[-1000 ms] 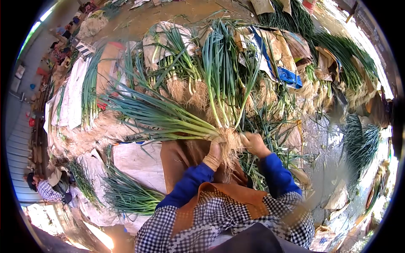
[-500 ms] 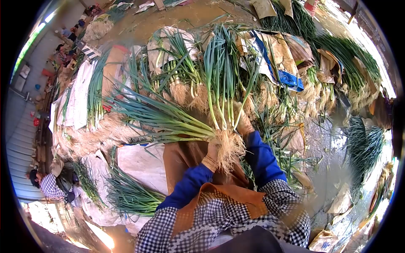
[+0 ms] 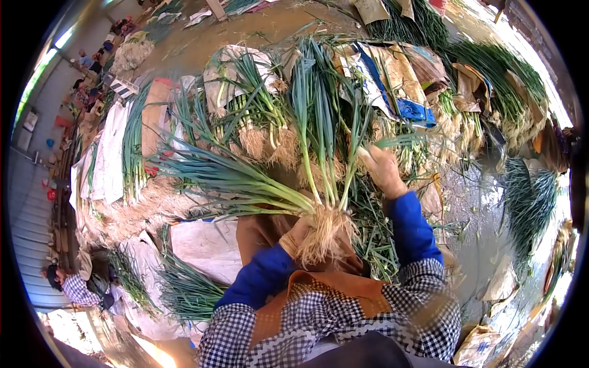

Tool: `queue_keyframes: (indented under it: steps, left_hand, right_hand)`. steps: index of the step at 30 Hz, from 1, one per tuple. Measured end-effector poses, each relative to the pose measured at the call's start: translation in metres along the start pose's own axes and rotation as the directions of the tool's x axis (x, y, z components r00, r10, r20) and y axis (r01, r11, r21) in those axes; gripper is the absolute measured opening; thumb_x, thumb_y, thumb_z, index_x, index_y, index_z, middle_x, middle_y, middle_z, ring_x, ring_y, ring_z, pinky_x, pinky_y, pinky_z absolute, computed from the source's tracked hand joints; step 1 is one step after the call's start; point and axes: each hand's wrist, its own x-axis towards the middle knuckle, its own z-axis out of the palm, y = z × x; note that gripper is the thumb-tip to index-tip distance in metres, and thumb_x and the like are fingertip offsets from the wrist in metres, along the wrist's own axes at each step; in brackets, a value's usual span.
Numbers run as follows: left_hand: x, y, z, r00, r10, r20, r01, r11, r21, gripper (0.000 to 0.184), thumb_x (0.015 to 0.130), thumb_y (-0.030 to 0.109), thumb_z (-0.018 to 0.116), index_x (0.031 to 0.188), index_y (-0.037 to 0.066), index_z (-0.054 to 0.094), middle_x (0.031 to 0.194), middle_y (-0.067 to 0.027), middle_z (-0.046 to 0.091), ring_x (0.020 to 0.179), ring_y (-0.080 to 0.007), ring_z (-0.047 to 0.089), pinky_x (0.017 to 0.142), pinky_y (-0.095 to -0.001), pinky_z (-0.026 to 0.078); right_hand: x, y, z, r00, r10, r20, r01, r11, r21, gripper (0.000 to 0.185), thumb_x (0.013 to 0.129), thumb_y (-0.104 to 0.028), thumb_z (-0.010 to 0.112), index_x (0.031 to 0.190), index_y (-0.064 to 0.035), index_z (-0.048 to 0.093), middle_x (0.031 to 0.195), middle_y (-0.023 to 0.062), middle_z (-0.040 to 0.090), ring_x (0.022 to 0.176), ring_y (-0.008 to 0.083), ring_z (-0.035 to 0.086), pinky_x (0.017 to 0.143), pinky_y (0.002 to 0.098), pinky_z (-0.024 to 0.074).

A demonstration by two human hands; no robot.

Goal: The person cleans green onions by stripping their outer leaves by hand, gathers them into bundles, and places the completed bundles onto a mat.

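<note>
A bunch of green onions (image 3: 334, 178) lies across my lap, its long leaves fanned up and to the left and its pale stringy roots (image 3: 325, 236) towards me. My left hand (image 3: 296, 238) is closed round the bunch's root end, fingers partly behind the roots. To the right of the stems, my right hand (image 3: 383, 170) is raised apart from the roots with its fingers pinched together. A thin, blurred onion leaf (image 3: 405, 140) trails rightwards from those fingers. Below the bunch, a brown apron (image 3: 257, 236) covers my lap.
More green onion bunches (image 3: 267, 132) lie in front, some under sacking. A blue-edged sack (image 3: 414, 111) sits beyond my right hand. Another bunch (image 3: 187, 285) rests at lower left on pale sheeting (image 3: 205, 248). Loose leaves (image 3: 377, 245) litter my right side. A person (image 3: 76, 287) sits far left.
My right hand has moved away from the bunch's stems, up and to the right, with a leaf trailing from it. My left hand and the root end have shifted slightly down and left.
</note>
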Motion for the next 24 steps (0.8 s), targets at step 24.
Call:
queue_keyframes:
  steps: [24]
  left_hand:
    - [0.027, -0.028, -0.04, 0.962, 0.192, 0.195, -0.201, 0.979, 0.029, 0.035, 0.081, 0.012, 0.052, 0.113, -0.003, 0.051, 0.104, -0.0137, 0.059, 0.094, -0.0254, 0.059, 0.086, -0.0388, 0.048]
  right_hand:
    - [-0.116, -0.023, 0.049, 0.981, -0.188, 0.045, 0.172, 0.956, 0.238, 0.029, 0.086, -0.033, 0.055, 0.101, -0.0096, 0.063, 0.092, 0.0079, 0.065, 0.086, 0.0197, 0.062, 0.075, 0.0276, 0.0477]
